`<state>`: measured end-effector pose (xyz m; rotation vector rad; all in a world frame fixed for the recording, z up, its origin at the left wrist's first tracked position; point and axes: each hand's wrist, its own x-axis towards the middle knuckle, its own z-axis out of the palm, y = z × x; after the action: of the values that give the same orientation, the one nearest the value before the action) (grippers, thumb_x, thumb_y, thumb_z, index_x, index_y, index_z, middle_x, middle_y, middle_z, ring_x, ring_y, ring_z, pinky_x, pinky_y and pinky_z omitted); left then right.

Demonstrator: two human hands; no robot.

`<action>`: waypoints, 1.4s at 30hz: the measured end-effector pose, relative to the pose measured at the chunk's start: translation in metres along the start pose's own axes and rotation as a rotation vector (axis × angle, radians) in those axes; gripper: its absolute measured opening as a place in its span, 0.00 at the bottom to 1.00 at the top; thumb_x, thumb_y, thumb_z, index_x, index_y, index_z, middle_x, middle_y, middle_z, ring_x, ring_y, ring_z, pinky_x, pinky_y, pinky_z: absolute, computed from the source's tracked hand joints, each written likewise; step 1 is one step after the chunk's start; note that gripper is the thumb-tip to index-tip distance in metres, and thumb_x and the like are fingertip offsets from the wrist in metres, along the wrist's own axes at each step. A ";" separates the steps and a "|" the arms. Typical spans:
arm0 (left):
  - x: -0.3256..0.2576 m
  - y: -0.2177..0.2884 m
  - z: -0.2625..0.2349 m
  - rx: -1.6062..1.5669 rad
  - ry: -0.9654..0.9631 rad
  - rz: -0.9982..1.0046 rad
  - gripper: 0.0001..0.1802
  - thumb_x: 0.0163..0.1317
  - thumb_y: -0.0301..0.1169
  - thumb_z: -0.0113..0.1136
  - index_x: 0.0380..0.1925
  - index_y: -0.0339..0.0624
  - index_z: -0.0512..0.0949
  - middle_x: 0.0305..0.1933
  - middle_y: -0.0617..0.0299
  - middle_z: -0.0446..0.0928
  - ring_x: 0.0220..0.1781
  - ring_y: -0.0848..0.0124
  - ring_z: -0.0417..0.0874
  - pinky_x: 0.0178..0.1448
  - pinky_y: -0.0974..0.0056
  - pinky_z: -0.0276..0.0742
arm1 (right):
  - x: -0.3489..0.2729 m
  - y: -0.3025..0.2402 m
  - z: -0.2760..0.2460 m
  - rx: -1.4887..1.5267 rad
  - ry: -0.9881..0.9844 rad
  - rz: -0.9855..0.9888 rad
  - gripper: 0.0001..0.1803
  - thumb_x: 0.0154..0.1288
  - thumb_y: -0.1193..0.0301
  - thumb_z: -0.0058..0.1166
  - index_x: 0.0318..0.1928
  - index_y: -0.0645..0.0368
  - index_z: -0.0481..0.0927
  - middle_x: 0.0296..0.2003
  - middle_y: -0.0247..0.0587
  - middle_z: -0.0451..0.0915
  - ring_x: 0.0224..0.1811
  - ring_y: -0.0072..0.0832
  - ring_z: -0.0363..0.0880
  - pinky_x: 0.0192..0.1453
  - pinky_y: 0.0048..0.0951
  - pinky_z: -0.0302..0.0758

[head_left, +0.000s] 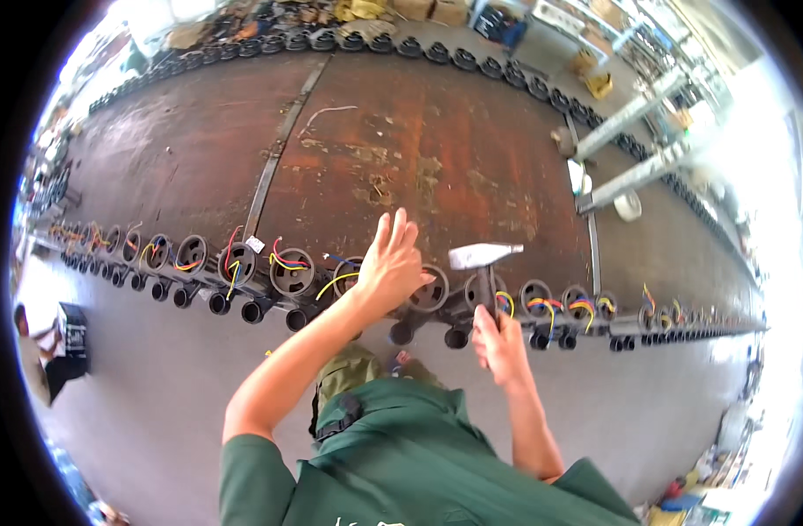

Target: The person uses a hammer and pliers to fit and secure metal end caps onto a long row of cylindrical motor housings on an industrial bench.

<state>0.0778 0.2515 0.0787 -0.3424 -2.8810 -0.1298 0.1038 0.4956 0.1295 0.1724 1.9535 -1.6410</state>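
A hammer (486,257) with a pale metal head and a dark handle is upright in my right hand (504,352), whose fingers wrap the handle. Its head is over the near edge of the table, in front of a round black housing (473,289) that it partly hides. My left hand (391,273) is raised with fingers stretched out, its thumb near another round black housing (429,289). Whether the thumb touches that housing, I cannot tell. Left of this hand, a housing (292,272) has red, blue and yellow wires coming out.
A long brown, worn table (419,158) with metal seams (265,180) stretches ahead. Similar housings line its near edge, and a row of black parts (410,46) runs along the far edge. Grey posts (633,114) stand at the right. Another person (35,351) is at far left.
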 end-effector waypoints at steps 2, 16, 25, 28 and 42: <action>0.008 -0.008 0.013 -0.056 -0.166 0.036 0.26 0.64 0.53 0.63 0.38 0.39 0.89 0.61 0.45 0.74 0.76 0.41 0.59 0.78 0.37 0.51 | -0.002 0.007 -0.004 0.048 -0.043 -0.011 0.19 0.79 0.53 0.52 0.36 0.53 0.71 0.21 0.22 0.66 0.18 0.12 0.61 0.19 0.21 0.59; 0.048 -0.071 0.051 -0.541 -0.538 -0.026 0.19 0.68 0.55 0.57 0.42 0.58 0.89 0.44 0.60 0.80 0.60 0.51 0.67 0.62 0.42 0.62 | 0.024 0.061 0.021 -0.522 0.169 -0.313 0.24 0.78 0.54 0.52 0.32 0.63 0.77 0.19 0.33 0.74 0.21 0.21 0.72 0.27 0.29 0.68; 0.047 -0.084 0.061 -0.575 -0.565 -0.022 0.19 0.66 0.55 0.59 0.35 0.57 0.89 0.40 0.64 0.83 0.58 0.55 0.68 0.57 0.42 0.64 | 0.010 0.023 0.013 -0.354 0.056 -0.025 0.27 0.77 0.51 0.52 0.33 0.65 0.79 0.21 0.37 0.77 0.24 0.24 0.74 0.31 0.32 0.72; 0.049 -0.081 0.058 -0.612 -0.579 -0.006 0.18 0.67 0.53 0.59 0.36 0.57 0.89 0.40 0.64 0.83 0.56 0.55 0.67 0.58 0.43 0.63 | 0.006 0.041 0.028 -0.439 0.145 -0.158 0.27 0.77 0.51 0.51 0.32 0.65 0.77 0.21 0.39 0.77 0.23 0.24 0.74 0.30 0.33 0.73; 0.062 -0.088 0.051 -0.705 -0.674 0.033 0.18 0.68 0.52 0.60 0.49 0.58 0.87 0.60 0.55 0.82 0.82 0.33 0.50 0.79 0.25 0.37 | 0.026 0.086 0.032 -0.633 0.280 -0.442 0.25 0.80 0.48 0.47 0.32 0.56 0.74 0.17 0.25 0.66 0.15 0.17 0.62 0.18 0.25 0.59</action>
<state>-0.0133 0.1861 0.0389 -0.6550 -3.3668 -1.2579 0.1315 0.4786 0.0397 -0.3130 2.7756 -1.1898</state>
